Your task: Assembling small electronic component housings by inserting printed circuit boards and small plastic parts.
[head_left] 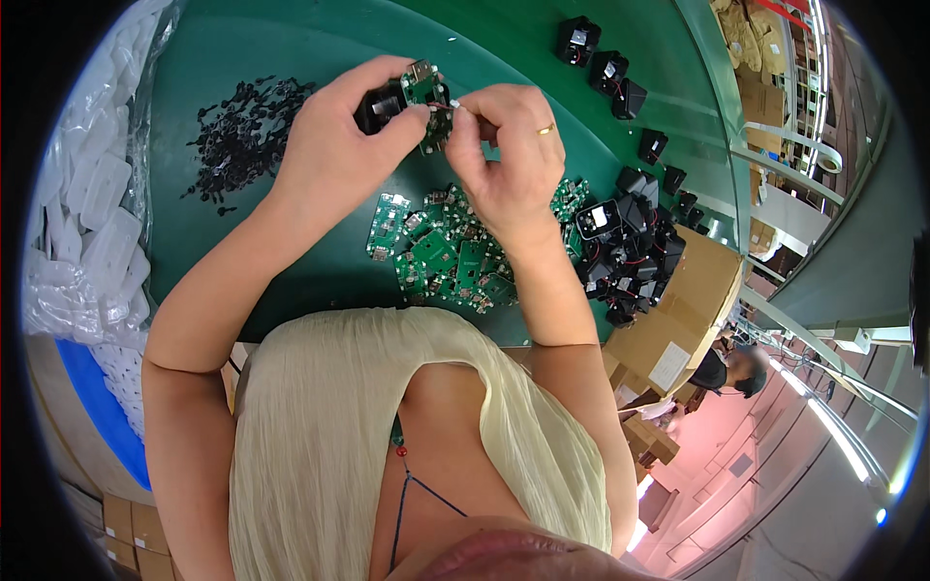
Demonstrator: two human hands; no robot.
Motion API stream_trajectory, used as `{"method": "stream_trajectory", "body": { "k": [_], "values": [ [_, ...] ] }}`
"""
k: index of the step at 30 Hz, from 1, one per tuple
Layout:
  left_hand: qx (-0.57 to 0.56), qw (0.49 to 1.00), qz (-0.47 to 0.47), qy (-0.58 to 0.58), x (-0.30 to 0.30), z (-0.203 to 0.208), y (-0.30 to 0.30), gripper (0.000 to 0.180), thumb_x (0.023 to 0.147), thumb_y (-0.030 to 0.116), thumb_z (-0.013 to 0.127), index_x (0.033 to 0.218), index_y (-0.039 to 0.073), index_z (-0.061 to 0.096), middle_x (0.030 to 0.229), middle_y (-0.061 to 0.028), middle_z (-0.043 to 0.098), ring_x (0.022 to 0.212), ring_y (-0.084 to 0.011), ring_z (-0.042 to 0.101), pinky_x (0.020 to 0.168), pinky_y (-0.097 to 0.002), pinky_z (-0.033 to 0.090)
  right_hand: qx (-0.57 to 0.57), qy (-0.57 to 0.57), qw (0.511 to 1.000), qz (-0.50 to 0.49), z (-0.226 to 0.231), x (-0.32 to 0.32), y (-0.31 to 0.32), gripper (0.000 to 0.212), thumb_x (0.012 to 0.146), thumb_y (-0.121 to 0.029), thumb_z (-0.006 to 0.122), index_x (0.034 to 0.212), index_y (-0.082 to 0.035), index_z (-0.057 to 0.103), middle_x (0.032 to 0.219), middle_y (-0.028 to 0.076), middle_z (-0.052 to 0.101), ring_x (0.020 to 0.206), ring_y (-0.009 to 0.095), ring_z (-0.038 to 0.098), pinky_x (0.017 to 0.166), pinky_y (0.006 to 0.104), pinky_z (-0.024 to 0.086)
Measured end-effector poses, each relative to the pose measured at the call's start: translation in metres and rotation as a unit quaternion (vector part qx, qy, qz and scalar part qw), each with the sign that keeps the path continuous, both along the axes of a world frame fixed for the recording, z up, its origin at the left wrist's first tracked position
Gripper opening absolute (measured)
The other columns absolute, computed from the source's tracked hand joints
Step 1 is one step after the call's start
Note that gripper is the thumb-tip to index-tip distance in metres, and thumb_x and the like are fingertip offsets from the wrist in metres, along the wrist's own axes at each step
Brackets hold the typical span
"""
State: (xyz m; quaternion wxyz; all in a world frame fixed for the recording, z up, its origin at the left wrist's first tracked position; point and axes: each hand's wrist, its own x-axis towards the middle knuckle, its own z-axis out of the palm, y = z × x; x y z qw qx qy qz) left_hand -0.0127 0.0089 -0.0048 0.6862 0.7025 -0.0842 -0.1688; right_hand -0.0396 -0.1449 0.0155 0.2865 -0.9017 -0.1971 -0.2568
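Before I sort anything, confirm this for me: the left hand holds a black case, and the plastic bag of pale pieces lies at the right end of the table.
Wrong end: the head view shows the plastic bag of pale pieces at the left end of the table. The left hand does hold a black case.

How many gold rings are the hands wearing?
1: the gold ring is on the right hand. Part of the left hand is hidden behind the black casing it holds, so another ring may be out of sight.
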Motion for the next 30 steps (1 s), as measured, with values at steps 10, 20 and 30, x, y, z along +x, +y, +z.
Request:
{"method": "stream_trajectory", "body": {
  "k": [10,20,30],
  "values": [
    [0.007,0.986,0.038,-0.159,-0.002,-0.008,-0.004,0.027,0.075,0.011,0.061,0.100,0.002,0.058,0.082,-0.0063,0.061,0.069,-0.0115,0.057,0.065,-0.0238,0.045,-0.222,0.006,0.973,0.058,0.018,0.012,-0.010,0.023,0.056,-0.005,0.063,0.075,-0.005,0.051,0.071,0.005,0.045,0.064,0.021,0.047,0.055,0.0315,0.042],
    [-0.049,0.994,-0.025,0.092,0.005,0.012,0.006,0.026,0.075,0.012,0.061,0.098,-0.001,0.059,0.075,-0.0003,0.059,0.067,-0.0048,0.052,0.062,-0.0203,0.043,-0.197,0.043,0.975,0.094,0.025,0.015,-0.014,0.020,0.064,0.002,0.064,0.082,-0.004,0.055,0.074,0.006,0.053,0.066,0.023,0.053,0.055,0.0313,0.045],
    [0.024,0.998,0.013,-0.055,0.001,-0.005,0.001,0.028,0.073,0.013,0.060,0.100,0.004,0.059,0.086,-0.0080,0.062,0.073,-0.0172,0.059,0.067,-0.0272,0.047,-0.182,0.090,0.971,0.126,0.029,0.016,-0.010,0.023,0.063,0.003,0.064,0.082,-0.004,0.055,0.076,0.006,0.052,0.068,0.023,0.052,0.056,0.0311,0.045]
  ]
}}
